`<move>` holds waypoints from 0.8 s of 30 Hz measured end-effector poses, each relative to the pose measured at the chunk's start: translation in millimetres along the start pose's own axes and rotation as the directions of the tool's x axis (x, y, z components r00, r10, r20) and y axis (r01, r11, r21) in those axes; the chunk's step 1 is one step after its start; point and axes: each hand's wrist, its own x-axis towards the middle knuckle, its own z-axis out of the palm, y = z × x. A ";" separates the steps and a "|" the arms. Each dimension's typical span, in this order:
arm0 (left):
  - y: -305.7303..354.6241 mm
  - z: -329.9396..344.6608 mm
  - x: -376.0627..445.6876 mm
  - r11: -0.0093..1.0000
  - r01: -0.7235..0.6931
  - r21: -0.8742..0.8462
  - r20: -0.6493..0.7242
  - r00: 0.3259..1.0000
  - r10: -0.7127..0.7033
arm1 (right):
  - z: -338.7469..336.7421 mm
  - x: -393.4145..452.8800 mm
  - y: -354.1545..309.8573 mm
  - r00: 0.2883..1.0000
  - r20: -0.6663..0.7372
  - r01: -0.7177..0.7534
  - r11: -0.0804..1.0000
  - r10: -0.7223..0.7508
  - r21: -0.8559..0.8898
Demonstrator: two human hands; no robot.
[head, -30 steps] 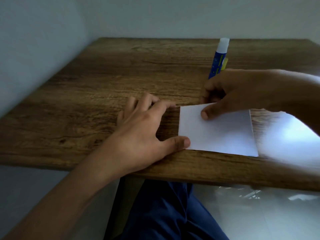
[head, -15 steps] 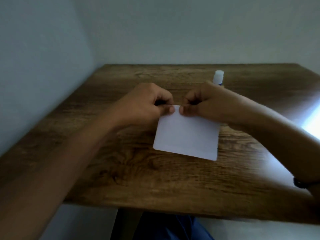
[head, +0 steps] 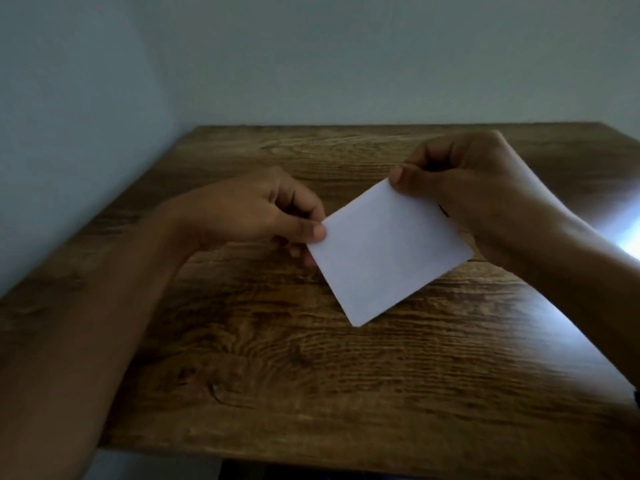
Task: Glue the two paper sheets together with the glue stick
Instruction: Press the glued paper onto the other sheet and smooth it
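Note:
A white rectangle of paper (head: 388, 251) is lifted off the wooden table (head: 311, 375) and tilted, one corner pointing down. Whether it is one sheet or two stacked together cannot be told. My left hand (head: 263, 213) pinches its left corner between thumb and fingers. My right hand (head: 464, 181) pinches the upper corner. The glue stick is hidden, apart from a small dark bit showing beside my right palm.
The table stands in a corner, with a pale wall (head: 69, 133) along its left side and another behind it. A bright patch of light (head: 623, 233) falls on the right part of the tabletop. The table's near edge runs along the bottom.
The paper, lying flat on the table a second ago, has been picked up by both hands and turned clockwise. The camera view has risen, and the glue stick has gone behind my right hand.

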 end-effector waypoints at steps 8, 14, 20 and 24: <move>29.8 15.4 38.4 0.992 -0.123 -0.012 -0.098 0.988 0.121 | 2.8 -3.6 -2.1 0.998 -0.006 0.067 0.998 -0.067 -0.009; 15.9 20.6 34.4 0.973 -0.230 0.028 -0.287 0.930 0.228 | 7.6 -2.7 -1.1 0.998 -0.006 0.061 0.998 -0.061 -0.012; 14.8 20.1 30.4 0.964 -0.217 -0.151 -0.438 0.889 0.131 | 1.5 -4.3 -0.9 0.999 -0.023 0.029 0.999 -0.028 0.037; 16.5 13.3 28.0 0.944 -0.251 -0.214 -0.552 0.828 0.096 | -1.2 -3.0 -1.4 0.999 -0.033 0.035 0.998 -0.033 0.056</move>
